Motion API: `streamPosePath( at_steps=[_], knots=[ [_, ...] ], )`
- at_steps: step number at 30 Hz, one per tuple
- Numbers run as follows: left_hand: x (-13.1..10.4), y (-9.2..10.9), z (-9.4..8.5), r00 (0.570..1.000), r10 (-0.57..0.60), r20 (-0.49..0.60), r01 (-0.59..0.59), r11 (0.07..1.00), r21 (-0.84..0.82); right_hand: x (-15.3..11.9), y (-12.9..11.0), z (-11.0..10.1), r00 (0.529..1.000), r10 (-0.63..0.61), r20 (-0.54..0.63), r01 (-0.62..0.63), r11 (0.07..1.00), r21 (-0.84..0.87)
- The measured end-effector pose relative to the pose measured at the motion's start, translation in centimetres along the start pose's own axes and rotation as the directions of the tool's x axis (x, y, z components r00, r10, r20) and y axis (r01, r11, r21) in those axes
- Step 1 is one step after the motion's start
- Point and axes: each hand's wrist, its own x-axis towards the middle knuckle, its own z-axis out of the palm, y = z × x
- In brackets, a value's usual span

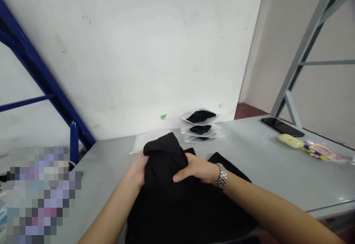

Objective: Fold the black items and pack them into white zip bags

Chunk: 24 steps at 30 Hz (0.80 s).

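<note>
A folded black garment (163, 159) is raised between my two hands above the near part of the table. My left hand (138, 168) grips its left side, with most of the fingers hidden behind the cloth. On the right, my right hand (198, 168) holds it with the thumb pressed on the front and a metal watch on the wrist. More black cloth (194, 214) lies below and to the right, reaching the near edge; whether it joins the held piece I cannot tell. Behind the garment, a flat whitish bag (140, 142) lies partly covered.
Several frosted bags (219, 137) with black cloth inside are stacked by the white wall (155, 44). A phone (283, 126), a yellow case (290, 141) and a colourful plastic packet (323, 150) lie right on the grey table (263, 170). A blue metal frame (41, 70) stands left.
</note>
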Motion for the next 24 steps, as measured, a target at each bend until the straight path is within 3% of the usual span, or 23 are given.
streamPosePath(
  at_steps=[3, 5, 8, 10, 12, 13, 16, 19, 24],
  knots=[
    [0.1, -0.7, -0.1, 0.991, -0.133, 0.018, 0.131, 0.986, 0.099, -1.1, -1.0, 0.0, 0.994, -0.103, -0.043, 0.099, 0.992, -0.078],
    [0.4, -1.4, -0.1, 0.989, -0.147, 0.007, 0.144, 0.979, 0.147, -1.6, -1.5, -0.3, 0.984, -0.139, -0.107, 0.14, 0.99, -0.001],
    [0.6, -2.0, 0.0, 0.993, 0.074, 0.089, -0.087, 0.985, 0.152, -1.6, -1.9, -1.2, 0.959, -0.16, -0.234, 0.208, 0.959, 0.194],
    [0.7, -2.1, 0.1, 0.951, 0.201, 0.234, -0.231, 0.966, 0.112, -1.4, -1.9, -2.0, 0.944, -0.132, -0.303, 0.223, 0.93, 0.291],
    [0.8, -2.2, 0.1, 0.908, 0.23, 0.35, -0.275, 0.958, 0.085, -1.2, -1.9, -2.6, 0.944, -0.102, -0.313, 0.215, 0.911, 0.351],
    [0.9, -2.3, 0.1, 0.907, 0.223, 0.358, -0.276, 0.956, 0.103, -1.2, -1.9, -2.9, 0.951, -0.1, -0.291, 0.207, 0.908, 0.365],
    [1.4, -3.0, 0.0, 0.955, 0.247, 0.163, -0.275, 0.944, 0.182, -1.3, -1.8, -3.0, 0.977, -0.125, -0.171, 0.179, 0.919, 0.351],
    [2.1, -4.0, -0.1, 0.961, 0.277, -0.02, -0.272, 0.954, 0.129, -1.2, -1.7, -2.6, 0.977, -0.144, -0.154, 0.18, 0.951, 0.25],
    [2.2, -4.8, -0.1, 0.977, 0.211, -0.037, -0.209, 0.977, 0.045, -0.5, -1.0, -2.4, 0.912, -0.251, -0.325, 0.239, 0.968, -0.078]
  ],
)
